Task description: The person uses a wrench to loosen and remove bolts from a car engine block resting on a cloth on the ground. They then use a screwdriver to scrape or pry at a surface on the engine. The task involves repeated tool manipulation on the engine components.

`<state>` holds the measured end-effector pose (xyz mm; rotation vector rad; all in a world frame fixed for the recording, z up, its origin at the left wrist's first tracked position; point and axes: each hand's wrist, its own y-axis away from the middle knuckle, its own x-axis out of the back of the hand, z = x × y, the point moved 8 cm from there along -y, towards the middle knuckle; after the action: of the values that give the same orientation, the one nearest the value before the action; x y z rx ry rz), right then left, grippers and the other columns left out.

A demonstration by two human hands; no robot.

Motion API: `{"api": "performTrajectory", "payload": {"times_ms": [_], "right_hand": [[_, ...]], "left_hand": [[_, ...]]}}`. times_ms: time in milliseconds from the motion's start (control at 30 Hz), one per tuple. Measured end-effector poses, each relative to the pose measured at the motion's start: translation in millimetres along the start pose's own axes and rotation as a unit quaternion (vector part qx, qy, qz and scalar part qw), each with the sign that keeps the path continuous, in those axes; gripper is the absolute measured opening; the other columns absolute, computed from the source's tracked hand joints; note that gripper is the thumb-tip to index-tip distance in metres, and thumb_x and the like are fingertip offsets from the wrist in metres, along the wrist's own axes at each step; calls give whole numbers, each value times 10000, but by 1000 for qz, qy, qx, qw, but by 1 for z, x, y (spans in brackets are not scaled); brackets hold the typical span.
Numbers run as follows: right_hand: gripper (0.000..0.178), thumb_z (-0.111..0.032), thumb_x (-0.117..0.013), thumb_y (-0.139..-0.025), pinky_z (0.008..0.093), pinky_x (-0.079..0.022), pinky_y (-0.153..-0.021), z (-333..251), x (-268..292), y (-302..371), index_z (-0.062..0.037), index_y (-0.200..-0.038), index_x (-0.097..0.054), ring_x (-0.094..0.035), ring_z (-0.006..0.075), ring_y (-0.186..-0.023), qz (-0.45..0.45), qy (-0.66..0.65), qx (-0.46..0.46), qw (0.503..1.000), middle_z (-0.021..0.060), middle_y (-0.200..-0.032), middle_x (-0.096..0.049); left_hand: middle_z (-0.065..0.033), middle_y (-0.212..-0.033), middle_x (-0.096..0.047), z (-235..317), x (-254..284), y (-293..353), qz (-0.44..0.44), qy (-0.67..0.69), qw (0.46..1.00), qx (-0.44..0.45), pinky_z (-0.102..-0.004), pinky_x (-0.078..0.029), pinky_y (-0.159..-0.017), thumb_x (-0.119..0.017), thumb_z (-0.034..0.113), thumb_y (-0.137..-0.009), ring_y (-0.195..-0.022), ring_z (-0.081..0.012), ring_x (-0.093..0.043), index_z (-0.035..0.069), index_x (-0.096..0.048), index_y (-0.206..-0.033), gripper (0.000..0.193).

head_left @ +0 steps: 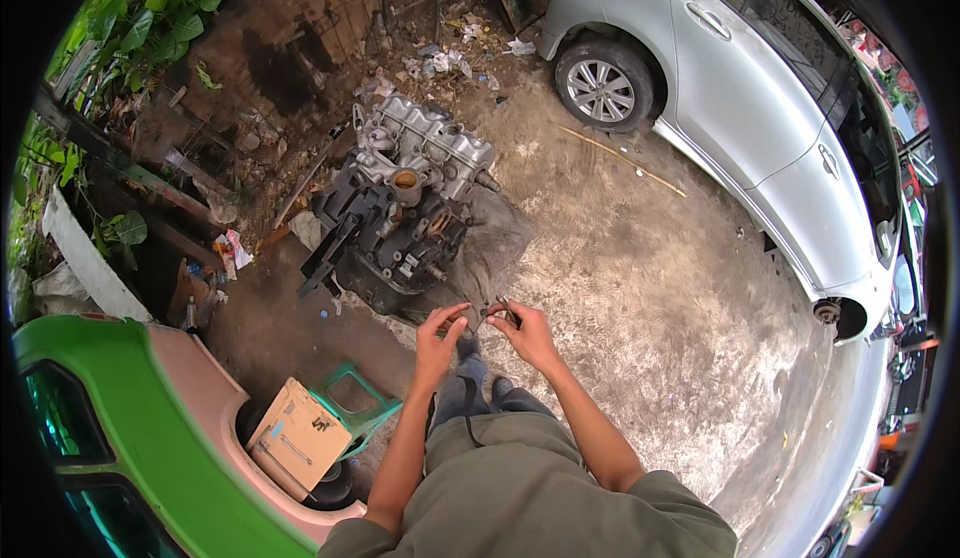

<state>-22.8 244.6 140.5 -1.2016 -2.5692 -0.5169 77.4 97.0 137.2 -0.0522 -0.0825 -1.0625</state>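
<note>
Over stained concrete (pixel 640 288), near an engine (pixel 425 148)
Pinching a small dark piece (pixel 493 310) in right hand (pixel 528 336), with left hand (pixel 438 336) fingertips apart.

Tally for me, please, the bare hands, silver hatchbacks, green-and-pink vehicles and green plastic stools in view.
Bare hands: 2 (left hand, right hand)
Silver hatchback: 1
Green-and-pink vehicle: 1
Green plastic stool: 1
Total: 5

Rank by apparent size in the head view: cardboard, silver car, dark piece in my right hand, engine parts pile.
1. Silver car
2. Engine parts pile
3. Cardboard
4. Dark piece in the right hand, partly hidden by fingers but clearly smallest
</note>
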Motion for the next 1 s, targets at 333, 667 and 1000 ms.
{"api": "performTrajectory", "payload": {"times_ms": [333, 667, 1000], "right_hand": [[237, -227, -710, -885, 320, -321, -500, -21, 2, 105, -43, -1034, -695, -359, 128, -508, -5, -5, 15, 1000, 70, -554, -457], [233, -242, -676, -915, 302, -359, -523, -28, -41, 157, -38, -1026, -695, -413, 111, -543, 24, -46, 32, 998, 58, -608, -529], [267, -274, -549, -996, 281, -344, -563, -53, -155, 201, -48, -998, -691, -394, 84, -605, 22, -89, 19, 996, -3, -637, -465]], "left_hand": [[-56, -925, -642, 36, -24, 87, -5, 0, 1000, -16, -262, -451, -728, -695, 74, -869, -801, -111, -559, -2, -691, -1077, 222], [-69, -995, -660, 27, 13, 150, 13, 69, 997, 15, -249, -477, -796, -640, 85, -930, -920, -122, -611, -25, -611, -1098, 204], [-72, -975, -667, 11, 156, 230, 101, 101, 989, 27, -249, -495, -761, -608, 83, -951, -902, -111, -627, -12, -581, -1111, 188]]}}
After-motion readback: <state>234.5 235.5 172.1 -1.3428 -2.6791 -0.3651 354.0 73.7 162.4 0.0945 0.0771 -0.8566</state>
